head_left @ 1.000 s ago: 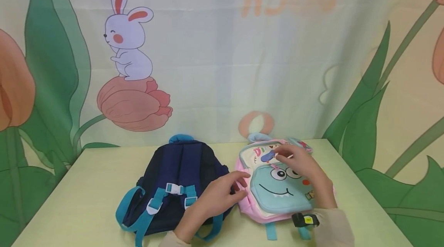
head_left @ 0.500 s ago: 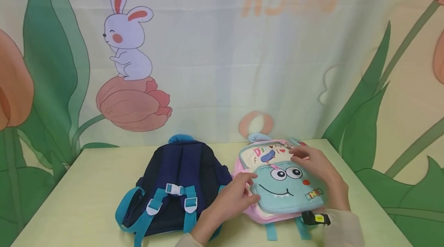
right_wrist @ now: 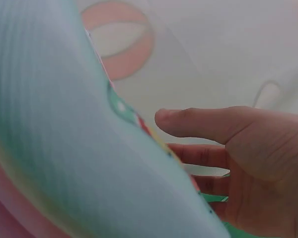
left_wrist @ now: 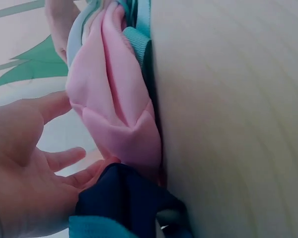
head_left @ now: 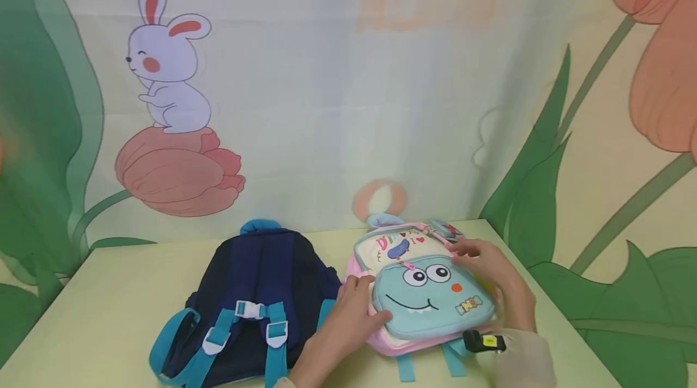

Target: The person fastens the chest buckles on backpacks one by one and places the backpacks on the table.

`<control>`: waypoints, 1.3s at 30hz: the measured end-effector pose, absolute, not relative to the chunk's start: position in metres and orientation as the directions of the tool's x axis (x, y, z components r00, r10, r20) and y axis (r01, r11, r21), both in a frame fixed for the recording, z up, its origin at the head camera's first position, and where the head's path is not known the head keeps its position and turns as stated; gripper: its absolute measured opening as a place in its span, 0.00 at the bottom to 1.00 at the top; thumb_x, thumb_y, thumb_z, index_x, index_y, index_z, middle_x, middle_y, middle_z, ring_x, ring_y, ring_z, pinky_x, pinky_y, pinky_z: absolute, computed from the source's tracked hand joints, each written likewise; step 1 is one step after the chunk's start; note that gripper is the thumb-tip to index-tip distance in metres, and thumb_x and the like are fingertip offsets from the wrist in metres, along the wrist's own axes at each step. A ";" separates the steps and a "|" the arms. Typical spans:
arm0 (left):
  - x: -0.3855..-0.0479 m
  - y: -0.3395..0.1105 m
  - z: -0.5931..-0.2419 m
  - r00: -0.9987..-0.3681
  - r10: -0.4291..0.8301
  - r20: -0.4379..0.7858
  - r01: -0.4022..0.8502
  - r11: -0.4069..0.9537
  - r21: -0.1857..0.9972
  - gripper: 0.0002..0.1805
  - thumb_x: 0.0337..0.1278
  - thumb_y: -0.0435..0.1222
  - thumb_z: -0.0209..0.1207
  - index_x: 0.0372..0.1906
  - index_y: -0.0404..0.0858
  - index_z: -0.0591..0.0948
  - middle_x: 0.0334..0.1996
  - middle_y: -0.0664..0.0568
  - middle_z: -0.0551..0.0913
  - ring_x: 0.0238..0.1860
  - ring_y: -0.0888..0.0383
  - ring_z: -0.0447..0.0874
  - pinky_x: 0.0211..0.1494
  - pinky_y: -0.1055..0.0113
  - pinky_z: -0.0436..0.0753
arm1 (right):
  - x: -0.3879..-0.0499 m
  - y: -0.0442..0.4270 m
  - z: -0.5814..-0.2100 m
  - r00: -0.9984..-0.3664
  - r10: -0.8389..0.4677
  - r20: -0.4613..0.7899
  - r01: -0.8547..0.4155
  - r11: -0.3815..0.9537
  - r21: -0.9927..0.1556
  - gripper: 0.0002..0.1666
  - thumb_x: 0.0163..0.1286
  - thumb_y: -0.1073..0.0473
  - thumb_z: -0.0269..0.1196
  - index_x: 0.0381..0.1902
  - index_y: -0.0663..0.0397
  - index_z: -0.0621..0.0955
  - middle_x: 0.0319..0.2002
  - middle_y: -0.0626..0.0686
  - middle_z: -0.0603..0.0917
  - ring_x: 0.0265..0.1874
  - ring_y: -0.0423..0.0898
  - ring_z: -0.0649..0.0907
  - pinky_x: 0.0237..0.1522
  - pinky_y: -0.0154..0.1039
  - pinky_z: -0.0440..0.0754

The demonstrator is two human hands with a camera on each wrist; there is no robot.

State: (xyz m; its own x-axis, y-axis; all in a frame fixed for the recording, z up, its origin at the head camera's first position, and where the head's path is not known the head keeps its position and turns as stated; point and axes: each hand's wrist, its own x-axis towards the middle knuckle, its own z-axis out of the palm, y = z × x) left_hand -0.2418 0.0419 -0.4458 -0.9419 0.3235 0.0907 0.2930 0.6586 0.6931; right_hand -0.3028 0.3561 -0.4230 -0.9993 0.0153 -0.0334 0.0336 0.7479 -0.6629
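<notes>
A small pink and cream backpack [head_left: 392, 345] lies front up on the table, with a light-blue smiling-face pocket [head_left: 435, 309]. My left hand [head_left: 354, 315] is at its left side; in the left wrist view the left thumb [left_wrist: 57, 105] meets the bag's front edge and the fingers reach towards the pink side [left_wrist: 109, 99]. The right hand [head_left: 487, 264] is at the upper right side of this backpack. In the right wrist view the right hand's fingers are fairly straight beside the bag, partly hidden by the pocket [right_wrist: 64, 124].
A navy backpack [head_left: 261, 273] lies straps up just left of the pink one, its turquoise straps [head_left: 169, 339] spread on the pale table [head_left: 98, 303]. Behind stands a printed curtain [head_left: 283, 103] with a rabbit and tulips. A dark band [head_left: 484, 341] sits on the right wrist.
The head view has turned slightly right. My right hand has gone from the upper front of the pink backpack to its right side. The left hand has come in against its left side.
</notes>
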 end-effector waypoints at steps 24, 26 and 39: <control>-0.246 0.037 -0.448 -0.937 0.347 0.048 0.299 0.720 0.626 0.34 0.59 0.51 0.65 0.65 0.36 0.73 0.57 0.42 0.76 0.55 0.49 0.71 0.62 0.52 0.76 | -0.307 0.379 -0.447 -0.975 -0.062 -0.215 0.104 0.728 -0.677 0.45 0.66 0.33 0.62 0.75 0.46 0.66 0.68 0.66 0.68 0.57 0.59 0.74 0.50 0.52 0.78; -0.247 0.038 -0.449 -0.932 0.360 0.044 0.308 0.722 0.620 0.34 0.60 0.51 0.64 0.66 0.37 0.73 0.58 0.42 0.75 0.56 0.49 0.71 0.62 0.52 0.76 | -0.307 0.381 -0.448 -0.976 -0.066 -0.209 0.096 0.728 -0.679 0.45 0.66 0.33 0.62 0.74 0.46 0.66 0.68 0.67 0.68 0.59 0.60 0.73 0.52 0.53 0.78; -0.247 0.037 -0.453 -0.914 0.400 0.069 0.368 0.746 0.556 0.31 0.63 0.52 0.62 0.69 0.46 0.73 0.53 0.44 0.76 0.49 0.52 0.72 0.54 0.56 0.78 | -0.305 0.381 -0.451 -0.979 -0.131 -0.154 0.034 0.643 -0.765 0.41 0.69 0.38 0.62 0.74 0.46 0.66 0.72 0.66 0.63 0.60 0.58 0.72 0.46 0.37 0.76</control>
State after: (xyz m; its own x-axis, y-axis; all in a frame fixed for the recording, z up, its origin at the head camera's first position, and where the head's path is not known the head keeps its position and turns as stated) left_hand -0.2475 0.0372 -0.4527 -0.9141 0.3997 0.0687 0.3678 0.7456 0.5557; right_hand -0.3055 0.3809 -0.4506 -0.9795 -0.1306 -0.1536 0.0343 0.6428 -0.7652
